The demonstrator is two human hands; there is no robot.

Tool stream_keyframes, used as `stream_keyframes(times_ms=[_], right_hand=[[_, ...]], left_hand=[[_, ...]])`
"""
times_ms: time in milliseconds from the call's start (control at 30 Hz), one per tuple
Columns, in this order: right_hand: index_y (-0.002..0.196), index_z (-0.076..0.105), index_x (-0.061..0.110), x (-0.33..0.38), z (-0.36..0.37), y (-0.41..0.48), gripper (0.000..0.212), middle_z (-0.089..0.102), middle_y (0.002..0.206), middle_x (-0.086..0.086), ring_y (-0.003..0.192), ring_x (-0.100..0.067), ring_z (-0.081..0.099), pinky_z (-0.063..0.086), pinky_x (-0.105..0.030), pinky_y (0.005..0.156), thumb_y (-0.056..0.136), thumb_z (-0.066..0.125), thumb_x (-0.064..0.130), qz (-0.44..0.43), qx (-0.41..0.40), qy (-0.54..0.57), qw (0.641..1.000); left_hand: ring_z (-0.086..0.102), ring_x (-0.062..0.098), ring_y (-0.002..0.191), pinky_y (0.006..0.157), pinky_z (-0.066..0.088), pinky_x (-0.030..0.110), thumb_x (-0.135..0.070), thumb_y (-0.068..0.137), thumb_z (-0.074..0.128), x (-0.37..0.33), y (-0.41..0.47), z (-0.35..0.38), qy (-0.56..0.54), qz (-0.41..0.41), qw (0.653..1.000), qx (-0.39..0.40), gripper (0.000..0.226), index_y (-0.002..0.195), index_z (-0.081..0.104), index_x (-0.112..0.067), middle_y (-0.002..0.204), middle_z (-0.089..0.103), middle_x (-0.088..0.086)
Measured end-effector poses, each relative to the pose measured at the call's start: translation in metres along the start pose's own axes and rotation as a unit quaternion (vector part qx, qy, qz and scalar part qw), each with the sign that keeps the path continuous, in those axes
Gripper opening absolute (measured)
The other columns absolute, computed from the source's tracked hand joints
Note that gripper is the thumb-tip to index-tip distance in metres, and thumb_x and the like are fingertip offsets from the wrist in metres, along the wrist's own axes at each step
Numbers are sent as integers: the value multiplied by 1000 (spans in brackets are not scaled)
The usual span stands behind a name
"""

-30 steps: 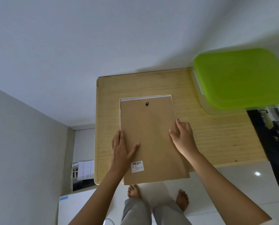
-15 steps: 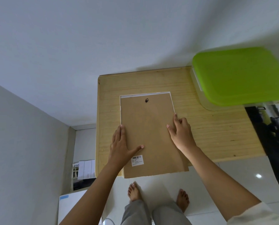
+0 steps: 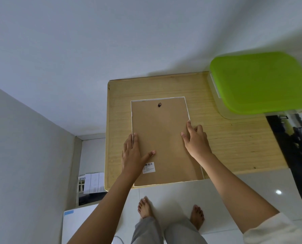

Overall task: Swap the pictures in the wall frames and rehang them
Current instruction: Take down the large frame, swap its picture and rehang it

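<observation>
Head view: white-rimmed rectangular picture frame (image 3: 166, 134), brown fibreboard back up, lay face down on pale wooden table (image 3: 231, 147), near end at table's front edge. I judged it light, stiff, flat. Front was hidden, so I couldn't tell glass from plastic; treat as fragile. Backing smooth, likely to slide. Best taken by both long edges, clear of small black hanger (image 3: 159, 104). Left hand (image 3: 131, 155) flat, fingers along left edge, thumb splayed on backing, clasping nothing. Right hand (image 3: 196, 140) at right edge, index and thumb pressing backing, gripping nothing.

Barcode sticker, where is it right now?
In the head view, the barcode sticker sits lower left on the backing board, right beside the left hand.
</observation>
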State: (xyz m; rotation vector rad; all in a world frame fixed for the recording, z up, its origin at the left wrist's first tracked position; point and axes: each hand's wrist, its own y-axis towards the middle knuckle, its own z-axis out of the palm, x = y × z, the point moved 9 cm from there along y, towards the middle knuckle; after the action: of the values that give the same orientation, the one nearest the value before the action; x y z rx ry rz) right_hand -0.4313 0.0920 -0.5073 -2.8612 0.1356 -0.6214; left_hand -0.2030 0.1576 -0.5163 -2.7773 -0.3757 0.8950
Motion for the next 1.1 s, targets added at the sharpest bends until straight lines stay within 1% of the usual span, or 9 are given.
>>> stream_keyframes(times_ms=[133,267,333,433,533,733,867,1000,1100], right_hand=[[147,13,26,1,2,3,56,41,123,-15,106,-35,46,43,-40,88,97,32,42,12,33,-35,999],[147,9,30,-8,3,-2,66,35,126,-11,118,-29,39,36,-36,99,93,42,47,2,85,52,995],[147,10,30,-13,4,-14,77,29,129,-5,125,-21,30,29,-31,104,87,54,48,-15,106,89,990],[147,14,26,-19,7,-34,93,27,131,1,126,-15,27,26,-23,103,75,70,46,-49,113,120,985],[146,20,21,-19,6,-35,98,28,131,-1,125,-16,28,24,-20,102,69,76,44,-64,98,126,985],[143,27,19,-8,7,-30,92,30,126,-5,118,-23,30,27,-24,99,70,74,48,-68,73,83,992],[145,21,22,-8,7,-29,94,28,129,-3,122,-21,28,28,-26,100,71,72,50,-68,89,81,990],[147,15,24,-16,6,-37,105,22,134,3,129,-13,23,23,-21,103,67,79,42,-59,125,150,979],[147,12,22,-18,9,-42,116,19,138,2,132,-13,19,20,-21,106,59,84,40,-70,138,145,977]], left_hand=[[10,22,141,111,21,43,-63,79,52,0,0,-3,13,3,1000,-8,95,148,5,-19,153,10,5],[12,23,139,110,26,48,-67,76,52,5,-6,-4,-20,13,1000,1,96,148,4,-23,151,12,3],[3,19,142,114,19,48,-76,69,48,14,-16,-3,-52,17,998,7,105,148,4,-23,154,8,1],[-13,7,142,117,5,39,-92,56,31,23,-37,7,-47,59,996,41,121,149,-3,-22,156,-5,-7],[-15,3,139,115,-2,31,-95,55,23,27,-44,13,-14,87,995,53,122,147,-8,-22,154,-11,-9],[-10,2,140,114,-2,29,-79,66,33,28,-39,12,-12,74,996,54,107,147,-6,-22,156,-7,-6],[-13,1,138,114,-3,30,-88,61,27,29,-38,15,-21,77,995,68,113,146,-10,-25,156,-10,-7],[-12,-2,139,116,0,29,-86,63,36,35,-36,14,-38,101,991,77,109,146,-7,-29,154,-8,-13],[-12,-4,138,114,0,28,-88,60,38,37,-36,14,-48,111,989,89,111,143,-8,-32,151,-9,-16]])
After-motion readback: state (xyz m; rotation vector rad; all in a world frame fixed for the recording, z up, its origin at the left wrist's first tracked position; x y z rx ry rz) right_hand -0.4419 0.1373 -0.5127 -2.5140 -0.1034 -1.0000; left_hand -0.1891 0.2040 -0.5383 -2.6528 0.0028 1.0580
